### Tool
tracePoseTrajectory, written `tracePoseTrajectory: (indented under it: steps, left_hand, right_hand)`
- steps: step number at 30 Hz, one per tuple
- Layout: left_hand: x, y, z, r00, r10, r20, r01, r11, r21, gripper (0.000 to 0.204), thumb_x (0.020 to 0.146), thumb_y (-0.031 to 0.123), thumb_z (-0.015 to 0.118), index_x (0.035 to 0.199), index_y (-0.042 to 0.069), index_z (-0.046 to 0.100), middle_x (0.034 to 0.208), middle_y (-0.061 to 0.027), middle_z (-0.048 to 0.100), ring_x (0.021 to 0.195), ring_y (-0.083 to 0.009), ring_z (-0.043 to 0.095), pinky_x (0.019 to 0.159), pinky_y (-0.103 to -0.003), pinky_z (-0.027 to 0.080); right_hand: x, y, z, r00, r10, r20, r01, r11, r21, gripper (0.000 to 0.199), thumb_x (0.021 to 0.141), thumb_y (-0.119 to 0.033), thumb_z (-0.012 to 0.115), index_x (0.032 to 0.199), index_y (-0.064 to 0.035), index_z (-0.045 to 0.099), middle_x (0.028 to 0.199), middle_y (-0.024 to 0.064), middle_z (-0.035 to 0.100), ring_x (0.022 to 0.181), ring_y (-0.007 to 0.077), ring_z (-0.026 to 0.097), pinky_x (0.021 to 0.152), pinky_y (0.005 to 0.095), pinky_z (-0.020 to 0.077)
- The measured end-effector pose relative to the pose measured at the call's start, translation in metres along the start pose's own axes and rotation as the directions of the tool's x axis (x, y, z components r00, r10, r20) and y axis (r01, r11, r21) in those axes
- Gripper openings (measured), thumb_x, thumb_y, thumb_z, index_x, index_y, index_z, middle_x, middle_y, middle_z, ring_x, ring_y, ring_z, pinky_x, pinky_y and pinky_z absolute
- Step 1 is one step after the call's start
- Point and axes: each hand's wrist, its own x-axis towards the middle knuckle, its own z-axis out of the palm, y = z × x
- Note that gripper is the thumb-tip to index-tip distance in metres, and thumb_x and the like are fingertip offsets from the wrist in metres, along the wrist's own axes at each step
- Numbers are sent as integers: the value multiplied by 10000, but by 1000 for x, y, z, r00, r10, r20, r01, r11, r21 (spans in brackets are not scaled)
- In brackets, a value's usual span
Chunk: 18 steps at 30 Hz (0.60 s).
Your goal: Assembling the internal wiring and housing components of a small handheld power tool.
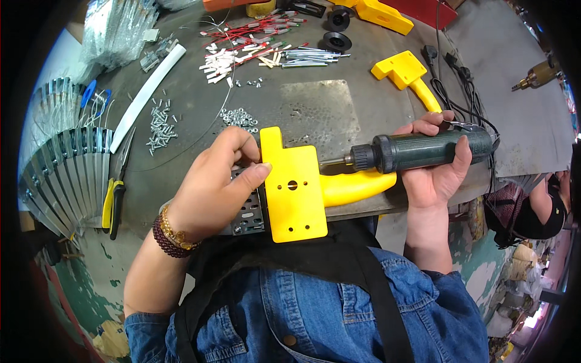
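Note:
My left hand (221, 181), a beaded bracelet at its wrist, is closed on a yellow plastic housing (293, 209) with a side handle and several holes. A dark perforated metal plate (248, 209) lies against the housing's left side, partly behind my fingers. In my right hand (433, 181) is a dark green electric screwdriver (436, 150), lying level with its bit pointing left. The bit reaches the housing's right edge above the handle; its tip is hidden, so I cannot tell whether it touches a screw.
Small screws (161, 128) and nuts (239, 118) lie in piles, with long bolts (311, 57) and red-wired parts (260, 30) farther back. Another yellow handle (404, 74) sits near black cables (445, 85). Pliers (116, 196) and metal strips (66, 172) are at left; a second screwdriver (538, 75) at right.

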Motion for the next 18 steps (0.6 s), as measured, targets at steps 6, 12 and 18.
tracePoseTrajectory:
  steps: [6,12,18]
  left_hand:
    - [-3,0,-5,995,40,-92,-39,999,17,168,880,49,654,1008,9,554,918,-104,618,844,-217,613,788,-323,492]
    - [14,-23,-48,878,447,-172,-210,681,701,80,796,80,697,868,65,666,899,-61,632,852,-276,601,739,-384,472]
    - [24,-17,-37,879,468,92,-283,357,890,85,789,76,698,867,66,665,873,-61,605,844,-280,598,753,-389,448]
  right_hand:
    - [7,7,-5,998,22,55,-21,1000,-16,409,784,-265,805,1134,-171,614,1128,36,563,1013,164,575,1071,469,375]
    - [9,8,-15,992,36,120,-40,999,30,505,750,-296,847,1185,-194,614,1180,18,545,1026,155,561,1078,456,354]
    - [11,10,-14,992,59,113,-61,998,13,516,744,-297,854,1192,-193,620,1127,3,537,1023,148,548,1075,452,353]
